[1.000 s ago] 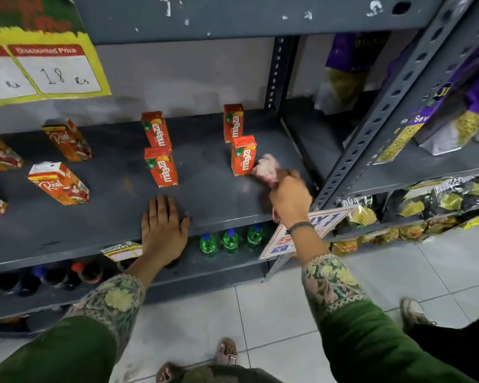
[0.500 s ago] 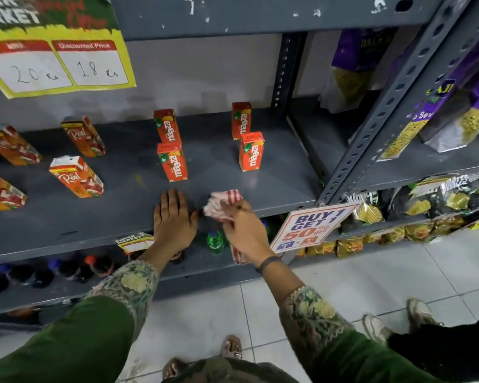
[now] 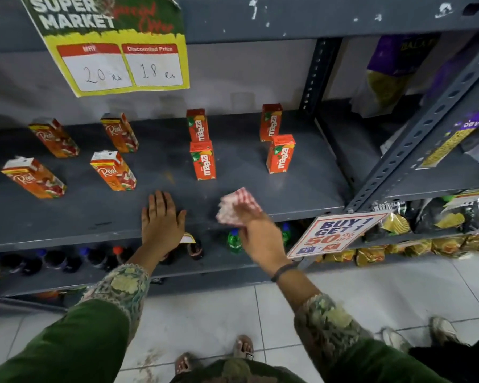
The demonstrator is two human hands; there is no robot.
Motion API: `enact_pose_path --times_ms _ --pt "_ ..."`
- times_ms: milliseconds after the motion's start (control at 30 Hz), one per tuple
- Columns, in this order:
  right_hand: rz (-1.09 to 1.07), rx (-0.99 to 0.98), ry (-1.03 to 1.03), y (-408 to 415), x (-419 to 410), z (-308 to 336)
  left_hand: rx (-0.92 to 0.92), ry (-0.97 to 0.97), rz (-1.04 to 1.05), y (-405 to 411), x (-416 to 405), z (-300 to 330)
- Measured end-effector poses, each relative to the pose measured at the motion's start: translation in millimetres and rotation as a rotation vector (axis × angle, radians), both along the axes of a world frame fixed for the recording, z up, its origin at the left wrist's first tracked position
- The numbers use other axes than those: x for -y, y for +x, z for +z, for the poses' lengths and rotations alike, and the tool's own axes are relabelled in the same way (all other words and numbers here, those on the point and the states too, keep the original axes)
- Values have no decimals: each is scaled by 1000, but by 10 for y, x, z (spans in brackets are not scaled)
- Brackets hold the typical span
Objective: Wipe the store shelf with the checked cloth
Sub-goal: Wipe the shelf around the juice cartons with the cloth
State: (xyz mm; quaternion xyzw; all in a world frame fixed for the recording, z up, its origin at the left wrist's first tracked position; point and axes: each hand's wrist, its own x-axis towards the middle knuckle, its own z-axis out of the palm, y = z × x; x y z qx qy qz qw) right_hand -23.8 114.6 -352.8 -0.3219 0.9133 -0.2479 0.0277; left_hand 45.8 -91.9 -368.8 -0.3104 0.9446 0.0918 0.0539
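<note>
A grey metal store shelf [image 3: 302, 194] runs across the middle of the head view. My right hand [image 3: 257, 236] grips a bunched red-and-white checked cloth [image 3: 237, 207] and presses it on the shelf near the front edge, right of centre. My left hand [image 3: 161, 219] lies flat on the shelf with fingers spread, just left of the cloth and holding nothing. The cloth and right hand are slightly blurred.
Several orange Maaza cartons [image 3: 202, 164] stand behind the cloth, and Real juice cartons [image 3: 114, 171] stand to the left. A price poster [image 3: 116, 48] hangs above. Bottles [image 3: 234, 241] fill the shelf below. A "Buy 1 Get 1" sign [image 3: 335, 233] juts out on the right.
My right hand swept the cloth leftward from the shelf's right end toward the middle, along the front edge. My left hand stayed flat in place. The camera view shifted left.
</note>
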Motion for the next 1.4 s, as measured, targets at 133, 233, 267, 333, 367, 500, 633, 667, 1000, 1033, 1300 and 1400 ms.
enact_pose_path --times_ms 133,233,267,333,367,500,633,667,1000,1033,1300,1400 --pt "-237 74 -268 133 77 158 19 30 6 -32 36 -38" --pt "-450 -17 -408 -295 213 458 20 29 2 -49 58 -57" --pt "-468 -39 -392 -485 315 575 18 27 0 -49 64 -64" --pt "-443 -35 -327 -877 578 752 9 22 -3 -38 85 -87" --pt "-424 -19 -275 -1066 731 797 1 13 -4 -33 98 -103" --pt "-356 123 26 -1600 1279 705 -20 -58 -26 -10 103 -144" --pt "-195 213 124 -1702 1426 372 -91 -61 -14 -19 63 -113" --pt "-153 175 128 -1673 1417 298 -88 -60 -19 -23 69 -121" --pt "-137 178 207 -970 1008 264 -48 -33 -13 -31 120 -196" --pt "-161 211 214 -905 959 290 -47 -28 -10 -32 121 -194" --pt "-408 114 -17 -1236 938 692 -60 -32 -20 -41 85 -129" --pt "-310 60 67 -1492 1101 618 -41 -38 -14 -19 72 -94"
